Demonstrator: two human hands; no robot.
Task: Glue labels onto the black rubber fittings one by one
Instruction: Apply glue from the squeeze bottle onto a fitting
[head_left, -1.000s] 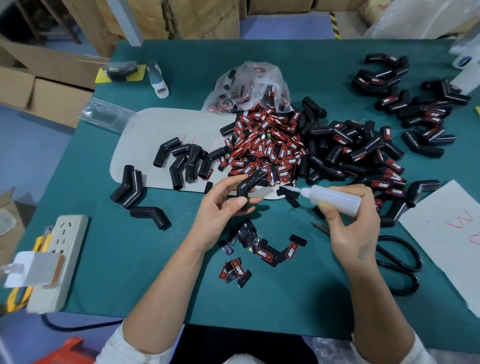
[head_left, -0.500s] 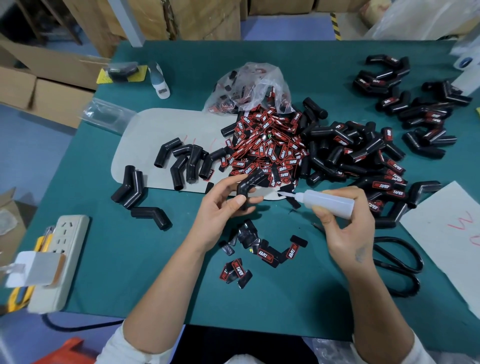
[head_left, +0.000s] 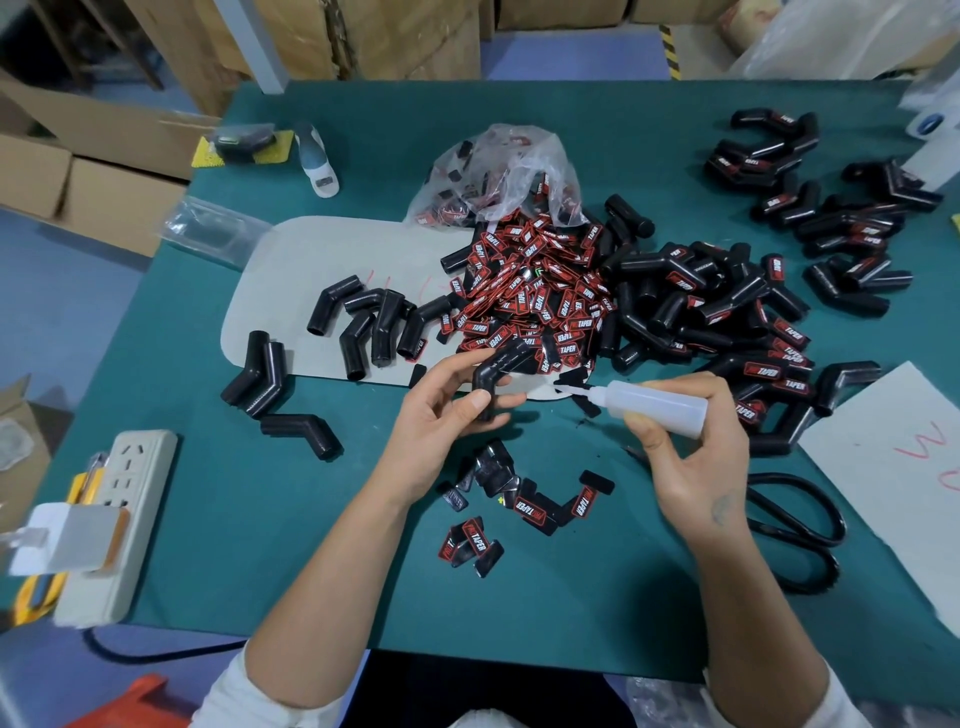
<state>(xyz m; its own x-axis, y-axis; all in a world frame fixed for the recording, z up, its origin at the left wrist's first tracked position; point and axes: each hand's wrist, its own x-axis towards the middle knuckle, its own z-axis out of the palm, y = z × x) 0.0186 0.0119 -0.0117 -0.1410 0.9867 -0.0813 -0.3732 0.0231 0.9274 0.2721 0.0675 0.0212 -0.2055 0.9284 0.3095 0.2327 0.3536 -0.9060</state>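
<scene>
Glue bottle (head_left: 655, 405) (gripped by right hand (head_left: 691, 457)) is sliding closer to bent fitting (head_left: 498, 374) pinched by left hand (head_left: 441, 415), mid-frame; gluing looks next.

The right hand (head_left: 691, 457) has carried the glue bottle (head_left: 657, 402) toward the left side of the bench over the last second, so its nozzle tip, which pointed at the loose pieces beside the pad, now lies nearer the bent black fitting (head_left: 496, 376) gripped by the left hand (head_left: 447, 415). A gap remains between tip and fitting. The left hand has barely shifted; its fitting looks tilted much as before.
</scene>
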